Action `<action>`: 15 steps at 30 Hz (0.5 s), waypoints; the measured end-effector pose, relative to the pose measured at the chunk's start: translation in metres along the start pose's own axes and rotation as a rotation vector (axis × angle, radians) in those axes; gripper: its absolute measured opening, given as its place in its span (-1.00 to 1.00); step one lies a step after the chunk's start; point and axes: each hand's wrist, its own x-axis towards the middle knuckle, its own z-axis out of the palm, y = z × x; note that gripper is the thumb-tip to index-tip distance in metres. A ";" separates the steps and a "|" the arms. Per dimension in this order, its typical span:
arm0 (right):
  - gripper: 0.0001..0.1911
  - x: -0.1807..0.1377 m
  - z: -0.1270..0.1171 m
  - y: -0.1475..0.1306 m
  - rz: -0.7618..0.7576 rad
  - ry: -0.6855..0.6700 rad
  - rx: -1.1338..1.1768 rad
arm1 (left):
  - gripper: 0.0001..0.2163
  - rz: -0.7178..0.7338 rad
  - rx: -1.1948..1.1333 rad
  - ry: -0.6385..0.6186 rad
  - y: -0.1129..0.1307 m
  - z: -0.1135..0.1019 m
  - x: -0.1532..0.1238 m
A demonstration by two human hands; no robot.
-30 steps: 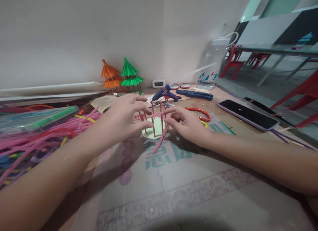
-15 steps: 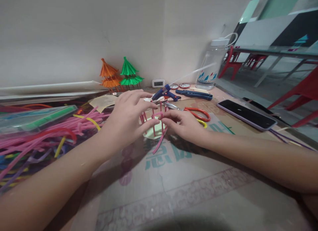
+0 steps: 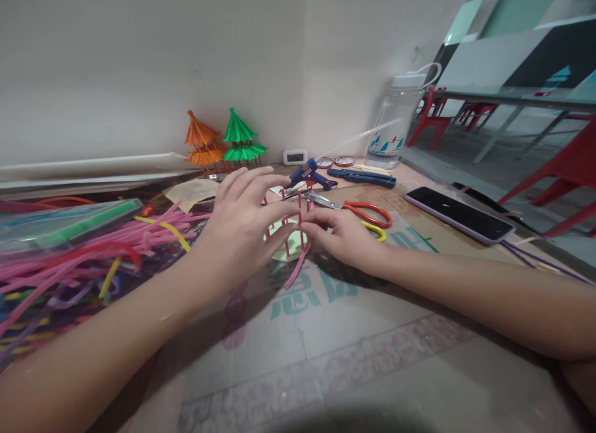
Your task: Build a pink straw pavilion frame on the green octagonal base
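Observation:
A small structure of upright pink posts (image 3: 300,203) stands on a pale green round base (image 3: 294,245), partly hidden by my fingers. My left hand (image 3: 246,218) comes in from the left, thumb and index closed about a pink pipe cleaner among the posts, its other fingers raised and spread. From the right, my right hand (image 3: 342,239) pinches the pink pipe cleaner (image 3: 296,273) close to the front post. A loose end of that pipe cleaner hangs down in front of the base. Exactly where the fingertips touch it is partly hidden.
Behind the hands lie a blue glue gun (image 3: 307,174), orange-handled scissors (image 3: 372,214) and a blue cutter (image 3: 362,177). Pink pipe cleaners (image 3: 93,253) pile at left. Orange (image 3: 201,141) and green (image 3: 242,135) pavilion models stand near the wall. A phone (image 3: 459,214) and bottle (image 3: 391,122) are right.
My left index and thumb have drawn closer together and slightly right, onto the pink pipe cleaner by the front post. My right hand keeps its pinch, nearly still.

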 end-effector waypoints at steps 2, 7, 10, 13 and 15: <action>-0.74 0.000 0.000 0.000 -0.001 -0.002 -0.001 | -0.86 0.004 -0.004 -0.003 0.000 0.000 0.000; -0.74 0.000 -0.001 -0.001 -0.004 -0.002 -0.005 | -0.85 0.006 -0.025 -0.017 0.001 -0.002 0.001; -0.74 0.000 -0.001 -0.002 -0.011 -0.006 -0.002 | -0.87 0.000 -0.039 -0.016 0.001 -0.002 0.001; -0.75 0.000 0.000 -0.002 -0.008 -0.012 0.005 | -0.88 -0.002 -0.039 -0.023 0.001 -0.001 0.001; -0.76 0.000 -0.001 -0.002 0.001 -0.012 0.008 | -0.88 -0.003 -0.032 -0.027 0.001 -0.001 0.001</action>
